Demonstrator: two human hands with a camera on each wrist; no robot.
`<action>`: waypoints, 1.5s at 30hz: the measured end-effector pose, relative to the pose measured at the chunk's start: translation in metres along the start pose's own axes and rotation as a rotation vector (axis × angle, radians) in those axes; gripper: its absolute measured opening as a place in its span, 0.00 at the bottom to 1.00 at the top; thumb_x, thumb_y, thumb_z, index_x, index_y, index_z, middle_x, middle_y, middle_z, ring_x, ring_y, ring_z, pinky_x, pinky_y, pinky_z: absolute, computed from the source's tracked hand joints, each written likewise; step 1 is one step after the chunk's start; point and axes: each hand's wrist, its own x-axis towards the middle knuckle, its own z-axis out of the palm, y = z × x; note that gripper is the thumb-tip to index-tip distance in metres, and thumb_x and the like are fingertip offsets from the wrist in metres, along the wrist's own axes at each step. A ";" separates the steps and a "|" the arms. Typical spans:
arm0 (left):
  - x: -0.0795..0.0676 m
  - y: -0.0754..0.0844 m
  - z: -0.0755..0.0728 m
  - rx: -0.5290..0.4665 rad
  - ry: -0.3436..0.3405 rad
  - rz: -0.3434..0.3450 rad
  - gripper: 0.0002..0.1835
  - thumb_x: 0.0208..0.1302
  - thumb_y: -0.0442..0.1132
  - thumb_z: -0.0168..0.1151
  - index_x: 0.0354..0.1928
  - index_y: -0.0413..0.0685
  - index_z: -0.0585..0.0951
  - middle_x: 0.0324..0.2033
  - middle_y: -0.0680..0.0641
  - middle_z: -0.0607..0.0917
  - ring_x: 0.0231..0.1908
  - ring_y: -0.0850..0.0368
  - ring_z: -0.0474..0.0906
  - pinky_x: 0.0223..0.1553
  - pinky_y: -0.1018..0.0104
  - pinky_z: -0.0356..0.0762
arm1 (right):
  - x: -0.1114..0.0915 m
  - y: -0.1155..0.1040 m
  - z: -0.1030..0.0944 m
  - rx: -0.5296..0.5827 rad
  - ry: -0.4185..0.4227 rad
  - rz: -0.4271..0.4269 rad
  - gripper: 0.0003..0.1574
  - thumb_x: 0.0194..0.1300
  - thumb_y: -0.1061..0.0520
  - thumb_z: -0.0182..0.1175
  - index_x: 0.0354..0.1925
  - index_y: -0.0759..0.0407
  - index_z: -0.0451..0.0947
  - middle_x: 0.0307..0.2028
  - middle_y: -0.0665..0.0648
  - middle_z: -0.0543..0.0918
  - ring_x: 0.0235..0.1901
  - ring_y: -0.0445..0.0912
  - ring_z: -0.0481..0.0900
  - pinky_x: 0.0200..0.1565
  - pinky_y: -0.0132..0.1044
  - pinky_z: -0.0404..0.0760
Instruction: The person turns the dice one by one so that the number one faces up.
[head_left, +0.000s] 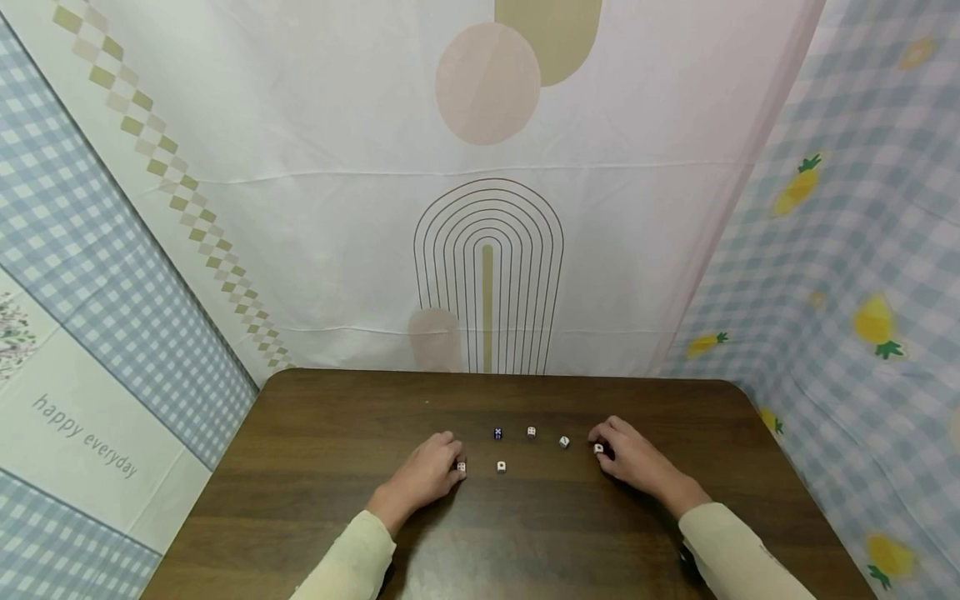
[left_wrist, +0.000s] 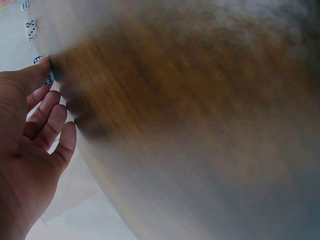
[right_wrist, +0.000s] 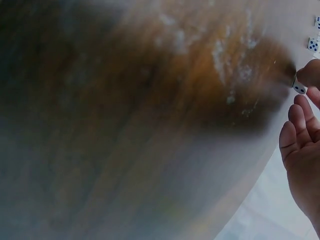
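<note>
My left hand pinches a white die between thumb and a finger, on the left of the group. In the left wrist view the thumb partly covers this die, which has blue marks. Over on the right, my right hand holds another white die by thumb and finger; the right wrist view shows dark pips on it. Between the hands lie a dark blue die, a white die, a tilted-looking white die and a nearer white die.
The brown wooden table has rounded far corners. Behind it hangs a white patterned cloth. Blue checked cloths hang at the left and at the right, close to the table's sides.
</note>
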 end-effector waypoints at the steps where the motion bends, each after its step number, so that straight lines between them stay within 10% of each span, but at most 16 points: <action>1: 0.000 0.000 0.000 -0.001 -0.001 0.000 0.11 0.62 0.41 0.74 0.30 0.55 0.78 0.30 0.57 0.72 0.33 0.60 0.70 0.37 0.65 0.74 | 0.000 0.001 0.000 0.001 0.002 0.002 0.12 0.64 0.62 0.69 0.45 0.52 0.82 0.42 0.49 0.77 0.39 0.40 0.73 0.41 0.39 0.78; 16: 0.001 0.000 0.001 -0.001 -0.010 -0.009 0.10 0.63 0.41 0.73 0.31 0.53 0.79 0.30 0.56 0.72 0.33 0.60 0.70 0.37 0.64 0.74 | 0.002 0.003 -0.002 0.070 -0.029 0.021 0.08 0.66 0.60 0.69 0.40 0.50 0.80 0.37 0.45 0.76 0.35 0.37 0.73 0.37 0.35 0.78; 45: 0.001 0.000 -0.001 -0.014 -0.016 -0.009 0.10 0.63 0.42 0.73 0.31 0.55 0.78 0.30 0.57 0.72 0.34 0.60 0.70 0.38 0.64 0.74 | 0.033 -0.088 0.021 0.153 -0.103 -0.215 0.08 0.66 0.59 0.69 0.40 0.51 0.79 0.38 0.46 0.78 0.37 0.35 0.76 0.39 0.30 0.80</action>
